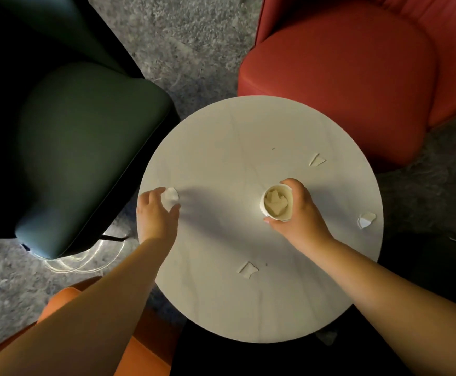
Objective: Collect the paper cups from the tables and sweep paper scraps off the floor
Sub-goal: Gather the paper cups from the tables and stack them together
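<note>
My right hand (300, 210) is wrapped around the paper cup (277, 203), thumb on the near side and fingers curled over the far rim, holding it upright just right of the middle of the round counter (221, 126). The cup already has crumpled bits of paper in it. My left hand (154, 213) is at the counter's left edge, fingers bent around a white scrap (171, 196) and pinching it, or about to; I can't tell whether it has left the surface.

What matters next, I think, is getting that scrap into the cup. The cup's open mouth faces straight up and lies to the right of my left hand, with bare counter between the two, so either hand can cross the gap freely.

Three more scraps sit on the counter: one near its front (248, 270), between my forearms; one by the right edge (366, 219); and one toward the far right (317, 159). My right hand is nearer the last two. The scrap at the right edge could easily be knocked onto the carpet (183, 36).

A dark green chair (85, 147) crowds the left edge and a red chair (343, 77) the far right.
</note>
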Demonstrator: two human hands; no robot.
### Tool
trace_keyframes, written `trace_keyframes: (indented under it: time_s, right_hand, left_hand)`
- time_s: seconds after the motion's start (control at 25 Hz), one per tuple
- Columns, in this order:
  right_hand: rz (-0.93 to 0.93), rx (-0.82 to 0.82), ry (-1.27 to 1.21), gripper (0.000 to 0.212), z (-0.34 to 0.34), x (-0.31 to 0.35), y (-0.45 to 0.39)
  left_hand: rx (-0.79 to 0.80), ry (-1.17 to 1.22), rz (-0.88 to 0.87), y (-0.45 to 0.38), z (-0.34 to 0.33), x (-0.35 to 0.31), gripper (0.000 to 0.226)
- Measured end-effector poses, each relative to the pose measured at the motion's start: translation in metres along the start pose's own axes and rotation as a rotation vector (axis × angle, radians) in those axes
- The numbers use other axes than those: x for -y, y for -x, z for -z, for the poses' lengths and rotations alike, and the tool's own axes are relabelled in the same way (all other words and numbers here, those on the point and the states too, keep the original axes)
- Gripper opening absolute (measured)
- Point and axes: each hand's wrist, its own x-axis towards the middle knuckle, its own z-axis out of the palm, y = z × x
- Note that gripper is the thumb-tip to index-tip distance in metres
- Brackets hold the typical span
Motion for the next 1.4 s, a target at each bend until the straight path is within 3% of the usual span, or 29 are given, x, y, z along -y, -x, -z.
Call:
trace_keyframes:
  time_s: [0.24,0.36,0.48,0.6,0.76,0.88,0.96,1.08,1.28,1.4]
  right_hand:
    - [-0.013,-0.019,-0.008,0.08,-0.001,-0.001,0.001]
    - [-0.006,-0.03,-0.009,0.081,-0.003,0.0,0.003]
    - [-0.017,-0.04,-0.004,0.082,-0.004,0.001,0.004]
    - [-0.031,-0.023,0.006,0.082,-0.004,0.001,0.005]
    - [-0.017,-0.018,0.028,0.081,-0.006,-0.001,0.007]
    - [-0.016,-0.012,0.039,0.082,-0.007,-0.002,0.007]
    - [-0.008,-0.012,0.035,0.081,-0.006,-0.003,0.008]
    - [0.016,-0.004,0.051,0.084,-0.001,-0.009,0.012]
    - [-0.006,0.034,0.043,0.082,0.008,-0.02,0.024]
    - [-0.003,0.036,0.045,0.082,0.012,-0.026,0.029]
  left_hand:
    - [0.082,-0.186,-0.062,-0.029,-0.015,0.0,0.041]
    - [0.123,-0.134,0.012,-0.031,-0.016,-0.003,0.022]
    - [0.241,-0.106,0.055,-0.022,-0.012,-0.013,0.017]
    - [0.269,0.066,0.039,0.006,-0.01,-0.049,0.008]
    - [0.248,0.471,-0.075,0.06,-0.019,-0.119,0.018]
    - [0.261,0.528,-0.213,0.084,-0.029,-0.142,0.021]
    - [0.205,0.492,-0.302,0.087,-0.033,-0.14,0.018]
    - [0.085,0.363,-0.279,0.084,-0.038,-0.108,0.013]
    - [0.598,-0.265,-0.387,0.106,-0.06,-0.036,0.036]
    - [0.589,-0.404,-0.396,0.121,-0.078,-0.022,0.042]
